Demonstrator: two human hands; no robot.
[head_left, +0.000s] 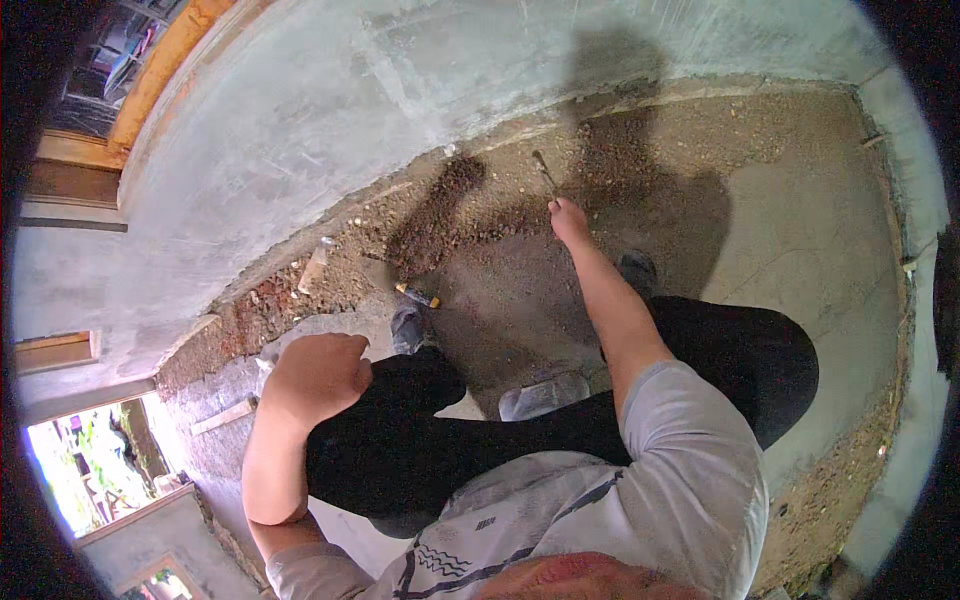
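Squatting on the floor, facing the wall. We see the right hand reaching forward, its fingers closed around one end of a thin tool. The tool is over the gravel strip that runs along the wall's foot; its far end points at the wall. Whether the tip touches the gravel, we cannot tell. The left hand is at the left knee, knuckles bent; its fingers are mostly hidden, so we cannot tell if they grip anything. Near the left shoe we note a yellow-and-black handle. A clear plastic piece sits between the legs. The person's shadow falls across gravel and wall.
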